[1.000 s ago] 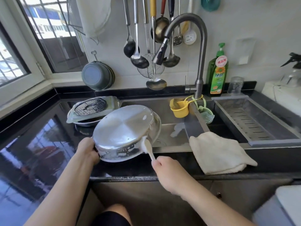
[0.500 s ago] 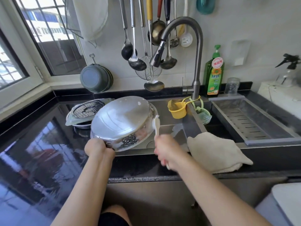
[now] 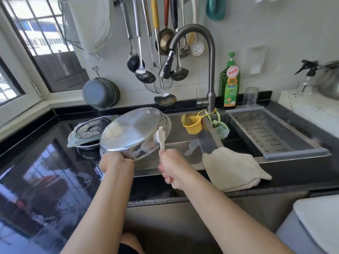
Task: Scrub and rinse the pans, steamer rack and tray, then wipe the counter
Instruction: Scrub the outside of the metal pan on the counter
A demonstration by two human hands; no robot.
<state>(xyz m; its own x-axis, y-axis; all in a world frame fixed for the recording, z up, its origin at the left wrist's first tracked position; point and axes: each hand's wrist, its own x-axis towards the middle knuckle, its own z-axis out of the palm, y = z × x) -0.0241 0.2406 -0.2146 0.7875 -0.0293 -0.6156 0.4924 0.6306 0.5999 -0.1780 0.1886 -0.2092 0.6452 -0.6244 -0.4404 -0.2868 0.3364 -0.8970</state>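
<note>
A steel pan [image 3: 134,132] is being held upside down and tilted over the left basin of the sink [image 3: 183,149], its flat underside facing up toward the camera and streaked with white suds. The left hand [image 3: 116,162] is gripping its near rim at about 7 o'clock, fingers curled round the edge. The right hand [image 3: 173,168] is wrapping its fingers tight round the handle of a white brush [image 3: 161,137], whose head is pressing against the pan's side wall at about 3 o'clock.

Just behind the pan at 10 o'clock, a round perforated steamer rack [image 3: 92,126] is lying in a clear tray [image 3: 73,142], which is sitting on another steel pan [image 3: 85,147] on the glossy black counter [image 3: 45,162]. At 3 o'clock from the pan, a yellow cup [image 3: 192,124] and a pale green basket [image 3: 222,130] are hanging by loops from the base of the grey tap [image 3: 201,57], whose spout is arching over the basin at 12 o'clock. A cream cloth [image 3: 233,168] is draping over the sink's front edge at 4 o'clock, just beside the right hand. Further right, a steel drain basket [image 3: 275,133] is sitting across the right basin.

Along the back ledge at 2 o'clock, a green soap bottle [image 3: 230,85] is standing beside a small glass jar [image 3: 250,97]. Ladles and a wire skimmer [image 3: 157,83] are hanging on the wall at 12 o'clock, and a grey bowl [image 3: 100,93] is hanging at 11 o'clock under the window [image 3: 45,48].
</note>
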